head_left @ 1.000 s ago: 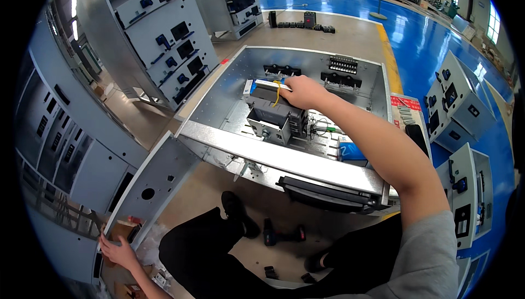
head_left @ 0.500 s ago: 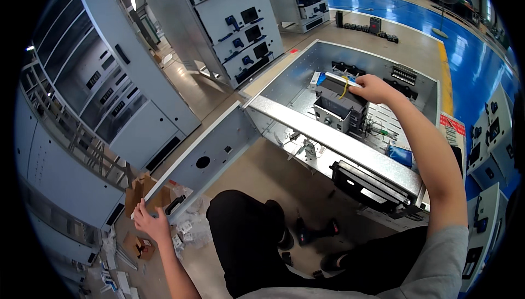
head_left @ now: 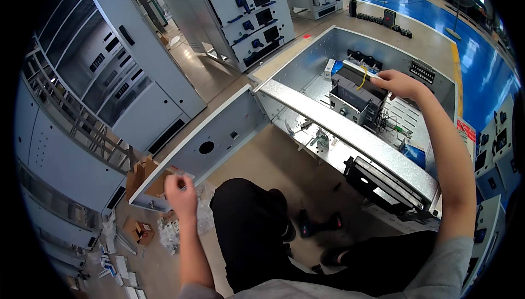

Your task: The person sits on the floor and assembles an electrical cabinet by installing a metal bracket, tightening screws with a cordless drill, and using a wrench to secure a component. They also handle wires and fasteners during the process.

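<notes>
While touching breaker (head_left: 355, 94), right hand (head_left: 398, 83).

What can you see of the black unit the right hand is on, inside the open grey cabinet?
The black unit is a boxy, plastic-looking module standing on the grey cabinet's back plate, near the middle. A pale front face shows a small round part. A yellow wire loops over its top. The right hand rests on its upper far edge; whether the fingers grip it is unclear. A blue-and-white part sits just behind it.
</notes>
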Motion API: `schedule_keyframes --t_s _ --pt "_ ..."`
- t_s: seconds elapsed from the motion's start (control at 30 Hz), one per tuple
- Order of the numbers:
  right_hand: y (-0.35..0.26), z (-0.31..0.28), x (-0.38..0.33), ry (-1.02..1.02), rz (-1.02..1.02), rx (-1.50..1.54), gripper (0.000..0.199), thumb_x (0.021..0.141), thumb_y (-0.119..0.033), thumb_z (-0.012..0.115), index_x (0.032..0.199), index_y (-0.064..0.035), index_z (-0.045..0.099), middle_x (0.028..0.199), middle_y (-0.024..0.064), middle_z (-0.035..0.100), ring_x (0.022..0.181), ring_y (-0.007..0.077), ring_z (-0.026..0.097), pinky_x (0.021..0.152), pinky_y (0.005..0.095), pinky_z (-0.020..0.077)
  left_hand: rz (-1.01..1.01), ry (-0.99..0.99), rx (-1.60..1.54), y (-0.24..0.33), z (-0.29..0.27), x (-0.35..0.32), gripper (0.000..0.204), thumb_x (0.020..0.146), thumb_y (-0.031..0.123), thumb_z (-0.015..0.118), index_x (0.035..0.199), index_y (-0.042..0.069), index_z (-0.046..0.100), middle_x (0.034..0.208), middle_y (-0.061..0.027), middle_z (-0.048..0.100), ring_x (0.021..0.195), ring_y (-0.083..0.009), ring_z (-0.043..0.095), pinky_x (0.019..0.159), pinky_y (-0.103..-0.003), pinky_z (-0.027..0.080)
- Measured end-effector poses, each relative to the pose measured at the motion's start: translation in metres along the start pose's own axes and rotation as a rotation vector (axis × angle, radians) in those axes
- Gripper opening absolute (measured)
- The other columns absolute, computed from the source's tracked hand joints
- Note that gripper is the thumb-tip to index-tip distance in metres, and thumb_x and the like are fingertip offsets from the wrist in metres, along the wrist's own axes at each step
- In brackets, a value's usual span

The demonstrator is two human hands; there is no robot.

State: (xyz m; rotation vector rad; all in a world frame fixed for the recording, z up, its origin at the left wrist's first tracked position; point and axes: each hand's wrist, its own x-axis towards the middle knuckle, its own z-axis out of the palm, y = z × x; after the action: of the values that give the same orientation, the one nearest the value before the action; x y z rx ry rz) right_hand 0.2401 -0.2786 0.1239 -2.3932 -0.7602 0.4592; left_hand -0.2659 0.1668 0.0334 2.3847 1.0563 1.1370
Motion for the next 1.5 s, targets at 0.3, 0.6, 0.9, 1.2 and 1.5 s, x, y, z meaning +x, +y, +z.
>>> schedule_keyframes --t_s 0.3,0.6,0.9,1.2,1.5 --pt "0.002 -0.010 -0.006 -0.128 0.056 0.031 0.075 0.097 -0.063 0.061 0.143 -0.0040 0.057 0.132 0.0138 0.064 0.117 0.0246 0.063 0.090 0.0403 0.0589 -0.184 0.213 -0.261 -0.085 0.095 0.004 0.040 0.097 0.021 0.067 0.123 0.002 0.043 0.114 -0.0119 0.048 0.104 -0.0248 0.049 0.093 -0.039 0.044" --pt "0.078 -0.038 -0.001 -0.069 0.292 0.149 0.036 0.091 -0.014 0.055 0.123 -0.0025 0.068 0.109 0.0122 0.074 0.098 0.0224 0.073 0.080 0.0376 0.0601 -0.568 0.108 -0.344 -0.046 0.117 -0.013 0.039 0.100 0.021 0.056 0.130 -0.002 0.049 0.117 -0.0166 0.058 0.110 -0.0284 0.056 0.101 -0.039 0.043" --pt "0.055 0.034 0.024 -0.542 0.499 -0.711 0.026 0.082 -0.033 0.078 0.098 -0.0125 0.080 0.108 0.0050 0.077 0.088 0.0248 0.073 0.083 0.0423 0.0568 0.036 -0.482 -0.365 0.132 0.001 -0.037 0.016 0.097 0.011 0.055 0.107 0.001 0.062 0.105 -0.0072 0.063 0.100 -0.0191 0.057 0.092 -0.031 0.044" --pt "0.063 0.047 0.020 -0.515 0.382 -0.770 0.046 0.068 -0.042 0.090 0.103 -0.0126 0.082 0.107 0.0044 0.079 0.092 0.0273 0.075 0.082 0.0404 0.0597 0.394 -0.353 -0.101 0.172 0.008 -0.066 0.013 0.087 0.007 0.063 0.098 0.002 0.062 0.107 -0.0131 0.065 0.105 -0.0331 0.057 0.097 -0.041 0.042" --pt "0.023 0.010 -0.005 -0.440 0.413 -0.735 0.026 0.083 -0.019 0.067 0.103 -0.0086 0.081 0.106 0.0121 0.077 0.091 0.0289 0.074 0.078 0.0428 0.0595 0.385 -0.294 -0.032 0.157 0.034 -0.030 0.015 0.086 0.008 0.064 0.100 0.004 0.062 0.109 -0.0110 0.066 0.106 -0.0319 0.058 0.095 -0.043 0.042"
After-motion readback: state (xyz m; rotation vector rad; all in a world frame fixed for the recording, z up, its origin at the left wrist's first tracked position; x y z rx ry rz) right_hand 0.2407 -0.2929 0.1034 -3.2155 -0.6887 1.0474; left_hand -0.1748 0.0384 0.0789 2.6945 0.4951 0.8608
